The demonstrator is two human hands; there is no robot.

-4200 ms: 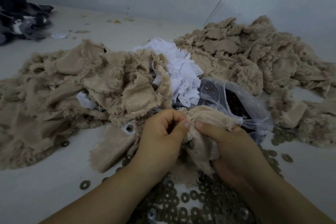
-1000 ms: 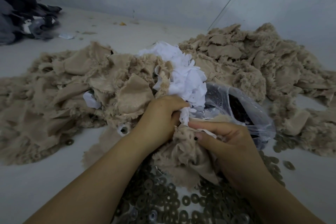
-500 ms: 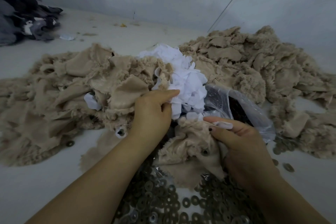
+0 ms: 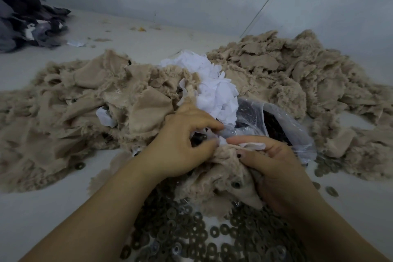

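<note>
Left hand (image 4: 180, 147), right hand (image 4: 276, 168) apparently pinch fur piece (image 4: 221, 178).

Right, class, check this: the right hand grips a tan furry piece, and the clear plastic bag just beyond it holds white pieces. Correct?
Not quite. The head view shows the right hand gripping the tan furry piece, but the clear plastic bag holds dark pieces; the white pieces lie heaped beside it.
</note>
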